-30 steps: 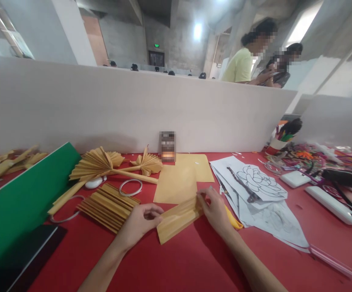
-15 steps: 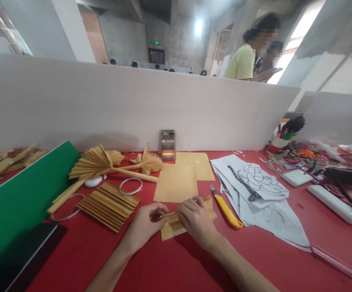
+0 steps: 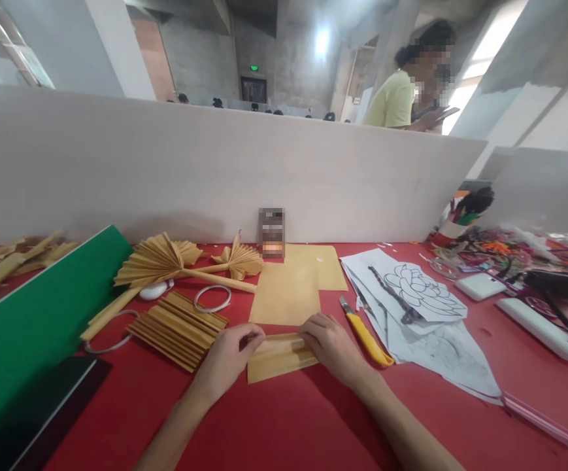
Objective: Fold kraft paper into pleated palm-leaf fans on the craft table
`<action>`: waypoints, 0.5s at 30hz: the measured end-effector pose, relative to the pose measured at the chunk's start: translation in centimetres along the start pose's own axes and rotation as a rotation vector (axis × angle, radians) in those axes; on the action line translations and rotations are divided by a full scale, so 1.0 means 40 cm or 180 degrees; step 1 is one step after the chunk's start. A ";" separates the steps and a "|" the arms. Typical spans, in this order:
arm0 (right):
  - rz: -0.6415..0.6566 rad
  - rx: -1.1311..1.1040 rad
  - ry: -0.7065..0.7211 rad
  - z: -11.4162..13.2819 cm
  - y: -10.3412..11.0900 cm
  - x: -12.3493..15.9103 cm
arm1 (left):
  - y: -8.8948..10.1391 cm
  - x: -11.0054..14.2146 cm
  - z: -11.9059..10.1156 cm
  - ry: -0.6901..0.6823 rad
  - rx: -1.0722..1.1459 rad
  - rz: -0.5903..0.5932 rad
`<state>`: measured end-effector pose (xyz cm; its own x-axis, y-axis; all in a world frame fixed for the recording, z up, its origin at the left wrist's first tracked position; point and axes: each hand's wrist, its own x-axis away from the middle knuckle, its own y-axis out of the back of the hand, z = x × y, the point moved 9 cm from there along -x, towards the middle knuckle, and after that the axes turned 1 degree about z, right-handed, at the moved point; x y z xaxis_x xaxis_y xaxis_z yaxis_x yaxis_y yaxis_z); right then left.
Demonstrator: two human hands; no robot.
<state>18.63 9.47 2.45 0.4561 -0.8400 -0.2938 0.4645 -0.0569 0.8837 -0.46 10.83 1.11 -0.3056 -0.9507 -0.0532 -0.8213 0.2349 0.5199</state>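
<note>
A creased strip of tan kraft paper lies across the red tabletop in front of me. My left hand pinches its upper left corner between thumb and fingers. At the other end, my right hand grips the upper right part, hiding that corner. Just beyond the strip are flat sheets of tan paper. A pleated piece of tan paper rests left of my left hand. To the right of my right hand lies a yellow utility knife with its blade pointing away.
Folded paper fans sit at the back left by a green board. A wire coil lies near them. Drawings on white paper spread to the right. A white partition stands behind; beyond it is a person in yellow-green.
My right hand shifted left over the strip, uncovering the knife, then drew back slightly right. The strip has swung from slanted to nearly level, and my left hand now pinches its corner.
</note>
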 end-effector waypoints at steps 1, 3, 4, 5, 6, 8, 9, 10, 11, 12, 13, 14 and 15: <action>0.0005 -0.0001 0.0012 -0.005 0.000 0.001 | 0.000 0.000 -0.004 -0.0072 -0.0098 -0.0017; -0.0003 0.0013 0.0045 -0.011 -0.003 0.002 | -0.002 0.000 -0.012 -0.0240 -0.0270 -0.0051; -0.0011 0.0029 0.0063 -0.012 -0.004 0.002 | -0.004 0.000 -0.016 -0.0317 -0.0323 -0.0053; -0.0018 0.0046 0.0079 -0.013 -0.005 0.002 | -0.007 -0.001 -0.018 -0.0372 -0.0353 -0.0031; -0.0025 0.0064 0.0089 -0.014 -0.005 0.003 | -0.010 -0.001 -0.017 -0.0391 -0.0369 0.0006; -0.0040 0.0115 0.0107 -0.013 -0.004 0.003 | -0.015 -0.002 -0.015 -0.0363 -0.0396 0.0081; -0.0063 0.0155 0.0121 -0.010 -0.003 0.003 | -0.016 -0.002 -0.016 -0.0344 -0.0398 0.0092; -0.0099 0.0200 0.0145 -0.005 -0.001 0.003 | -0.017 -0.002 -0.018 -0.0334 -0.0381 0.0081; -0.0143 0.0244 0.0184 0.004 0.001 0.002 | -0.018 0.000 -0.022 -0.0346 -0.0344 0.0061; -0.0196 0.0281 0.0242 0.017 0.002 0.002 | -0.019 0.002 -0.029 -0.0378 -0.0293 0.0023; -0.0270 0.0300 0.0315 0.032 0.005 0.001 | -0.020 0.005 -0.035 -0.0411 -0.0228 -0.0026; -0.0357 0.0289 0.0400 0.049 0.009 0.002 | -0.020 0.008 -0.039 -0.0425 -0.0140 -0.0079; -0.0452 0.0241 0.0477 0.065 0.015 0.002 | -0.020 0.012 -0.041 -0.0418 -0.0006 -0.0117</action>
<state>16.96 7.95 3.89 0.5005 -0.7315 -0.4631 0.4765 -0.2139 0.8528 0.84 9.87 2.07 -0.3358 -0.9239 -0.1835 -0.8323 0.1998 0.5170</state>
